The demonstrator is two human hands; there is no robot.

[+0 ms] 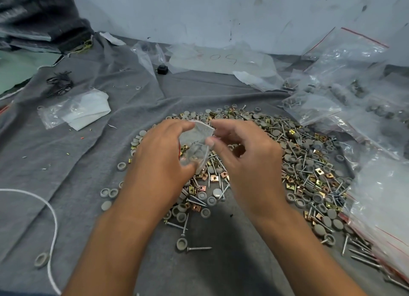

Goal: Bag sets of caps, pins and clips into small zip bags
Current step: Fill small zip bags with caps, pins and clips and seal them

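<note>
A pale, scuffed wall (221, 12) backs a surface draped in grey cloth (77, 163), which likely keeps small hardware from rolling off. The landmark here is the big heap of parts (298, 163) spread across the middle of the cloth: grey round caps, long screw-like pins and brassy square clips, all mixed so each kind is within reach.

To the right of the heap lies a drift of large clear bags (354, 85) with red zip strips, some seemingly holding finished sets. Behind the heap lies a crumpled plastic sheet (221, 59) with faint writing. To the heap's left lies a flat pack of what look like empty bags (75, 110), and a white cord (53, 218) curls nearer the viewer.

Over the heap's near-left part, both hands meet around one small zip bag (195, 145). The left hand (159, 158) has its grip closed around the bag, thumb below and fingers curled over the top, holding it steady and slightly tilted. A few clips and caps show through the plastic. The right hand (241, 152) pinches the bag's upper edge between thumb and forefinger, the other fingers loosely curled; I judge it is either spreading the mouth for more parts or pressing the seal, and blur hides which.

Loose caps and single pins lie scattered at the heap's near edge.
</note>
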